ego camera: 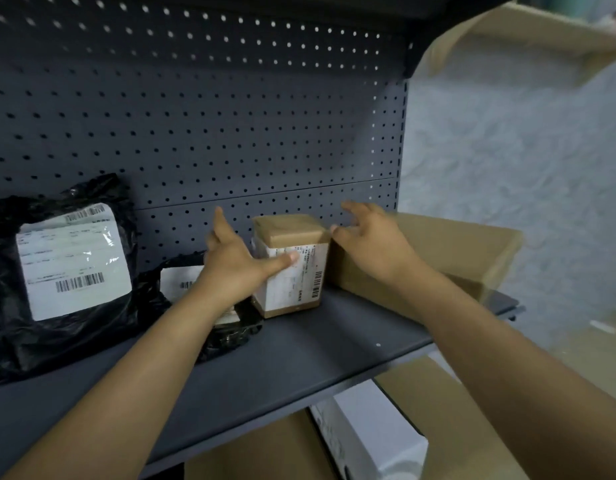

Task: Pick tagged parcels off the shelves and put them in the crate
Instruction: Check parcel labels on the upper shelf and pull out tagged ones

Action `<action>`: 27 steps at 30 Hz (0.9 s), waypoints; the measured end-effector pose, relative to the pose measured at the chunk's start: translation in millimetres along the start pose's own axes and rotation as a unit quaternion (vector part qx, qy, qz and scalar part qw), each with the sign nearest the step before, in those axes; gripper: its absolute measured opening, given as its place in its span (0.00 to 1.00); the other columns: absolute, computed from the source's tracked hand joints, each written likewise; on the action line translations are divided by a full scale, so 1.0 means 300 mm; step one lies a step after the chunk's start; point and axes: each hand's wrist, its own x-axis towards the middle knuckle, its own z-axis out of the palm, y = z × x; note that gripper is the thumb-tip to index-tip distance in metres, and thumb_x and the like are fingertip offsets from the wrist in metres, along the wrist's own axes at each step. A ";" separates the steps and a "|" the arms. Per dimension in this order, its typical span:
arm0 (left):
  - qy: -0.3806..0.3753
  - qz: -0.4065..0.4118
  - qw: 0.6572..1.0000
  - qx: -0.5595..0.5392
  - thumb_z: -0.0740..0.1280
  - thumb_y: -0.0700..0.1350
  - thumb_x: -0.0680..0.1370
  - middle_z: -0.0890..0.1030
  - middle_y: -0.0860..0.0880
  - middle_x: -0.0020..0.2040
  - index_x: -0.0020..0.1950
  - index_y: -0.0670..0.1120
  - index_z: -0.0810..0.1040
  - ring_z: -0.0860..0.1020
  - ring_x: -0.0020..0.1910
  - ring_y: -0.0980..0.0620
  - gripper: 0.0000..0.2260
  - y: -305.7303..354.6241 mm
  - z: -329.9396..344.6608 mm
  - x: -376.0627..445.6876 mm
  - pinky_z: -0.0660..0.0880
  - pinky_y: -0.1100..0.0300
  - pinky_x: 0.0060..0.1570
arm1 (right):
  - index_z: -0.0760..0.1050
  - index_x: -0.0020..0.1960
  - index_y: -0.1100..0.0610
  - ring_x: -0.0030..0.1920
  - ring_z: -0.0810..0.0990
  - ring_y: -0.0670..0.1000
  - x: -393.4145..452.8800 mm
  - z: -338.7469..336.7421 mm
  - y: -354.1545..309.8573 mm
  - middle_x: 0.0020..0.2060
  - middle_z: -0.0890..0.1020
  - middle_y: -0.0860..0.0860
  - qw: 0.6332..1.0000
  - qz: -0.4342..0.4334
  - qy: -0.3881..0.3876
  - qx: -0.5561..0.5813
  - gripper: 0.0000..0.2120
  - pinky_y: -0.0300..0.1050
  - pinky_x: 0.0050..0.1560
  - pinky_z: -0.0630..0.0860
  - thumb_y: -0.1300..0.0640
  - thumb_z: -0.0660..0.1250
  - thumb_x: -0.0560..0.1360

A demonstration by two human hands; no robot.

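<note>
A small box (290,265) with a white label stands upright on the shelf (299,351), toward its back edge and right of middle. The left hand (235,263) is at its left side, thumb pressed on the label, fingers straight. The right hand (370,237) hovers at the upper right corner, fingers spread, gripping nothing. A bigger box (434,254) sits just right; two black bags (62,271) lie left. No crate shows, so this pick looks barely begun, and the bags remain.
</note>
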 end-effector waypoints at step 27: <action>-0.034 -0.236 0.915 -0.327 0.57 0.72 0.74 0.78 0.44 0.66 0.73 0.49 0.68 0.78 0.64 0.44 0.36 0.378 0.610 -0.134 0.74 0.44 0.65 | 0.68 0.72 0.58 0.59 0.73 0.59 0.153 -0.473 0.730 0.68 0.72 0.58 0.978 0.136 -0.156 -0.005 0.34 0.53 0.57 0.73 0.35 0.62 0.75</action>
